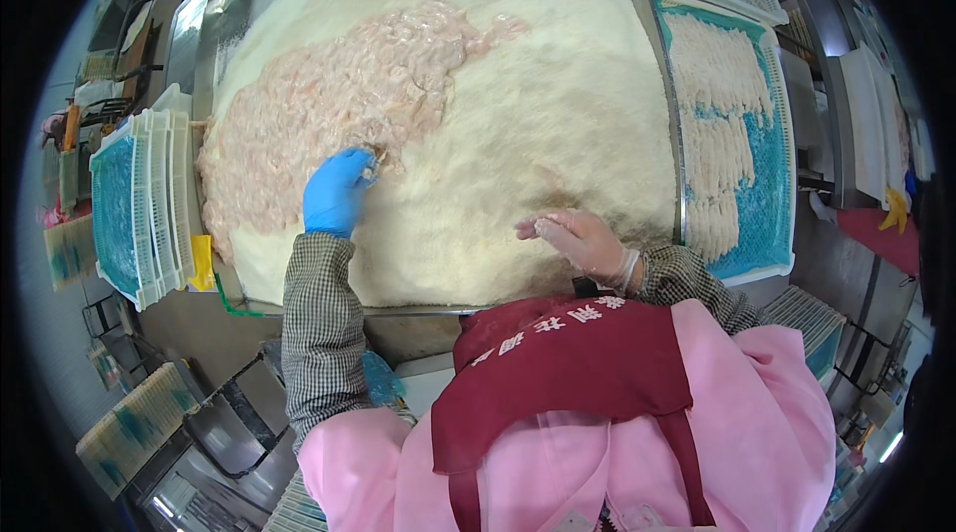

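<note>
Raw pink meat strips (319, 94) lie heaped over the left half of the pale powder (568, 104), reaching the left wall of the metal trough (206, 64); open powder spreads rightward. The blue-gloved left hand (339, 196) reaches forward, fingers curled at the heap's lower edge; whether they grip meat is unclear. The right hand (588, 243) angles leftward, loosely opened, near the trough's near-right corner, its underside hidden.
</note>
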Demonstrator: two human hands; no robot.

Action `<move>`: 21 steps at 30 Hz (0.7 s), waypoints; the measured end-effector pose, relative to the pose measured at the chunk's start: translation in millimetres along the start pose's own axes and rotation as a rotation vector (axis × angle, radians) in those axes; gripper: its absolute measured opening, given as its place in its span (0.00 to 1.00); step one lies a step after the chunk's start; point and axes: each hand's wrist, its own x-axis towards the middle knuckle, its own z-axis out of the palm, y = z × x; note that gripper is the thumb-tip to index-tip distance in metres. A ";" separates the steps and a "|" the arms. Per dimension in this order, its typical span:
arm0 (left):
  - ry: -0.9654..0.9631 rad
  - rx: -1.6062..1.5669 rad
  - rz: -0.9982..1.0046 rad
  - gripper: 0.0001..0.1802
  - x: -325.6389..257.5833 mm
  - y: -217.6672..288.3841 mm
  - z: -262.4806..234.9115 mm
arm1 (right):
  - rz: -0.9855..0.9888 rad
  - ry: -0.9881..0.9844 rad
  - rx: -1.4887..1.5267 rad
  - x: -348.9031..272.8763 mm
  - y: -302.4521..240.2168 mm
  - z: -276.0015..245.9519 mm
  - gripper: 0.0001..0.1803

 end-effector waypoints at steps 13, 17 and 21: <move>-0.203 -0.040 0.161 0.26 -135.7 116.7 106.9 | 0.059 -0.068 0.022 17.6 33.1 -0.9 0.25; 0.066 -0.505 -0.270 0.23 -152.6 108.9 114.2 | 0.084 -0.056 0.069 29.0 38.3 1.2 0.27; 0.434 -0.770 -0.440 0.21 -114.2 89.4 137.4 | 0.264 -0.026 0.182 63.2 34.3 20.7 0.26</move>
